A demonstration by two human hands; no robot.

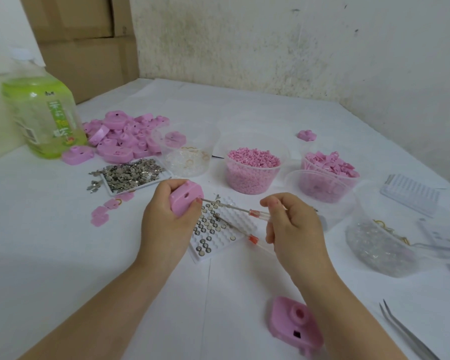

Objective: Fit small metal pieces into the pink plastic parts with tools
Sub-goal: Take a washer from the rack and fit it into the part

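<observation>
My left hand (166,219) grips a pink plastic part (186,201) above the table. My right hand (294,224) holds a thin screwdriver (234,208) with a clear, red-banded handle; its metal tip touches the part's right side. A second screwdriver (242,231) lies across a white tray of small round metal cells (213,229) just below. Flat metal pieces (133,175) fill a shallow white tray at the left. Another pink part (294,324) lies near my right forearm.
A heap of pink parts (125,137) sits at the back left beside a green bottle (40,113). Clear tubs hold rings (187,157), pink pellets (253,166) and pink clips (327,170). Tweezers (405,331) lie at the lower right. A tub of clear bits (379,245) stands right.
</observation>
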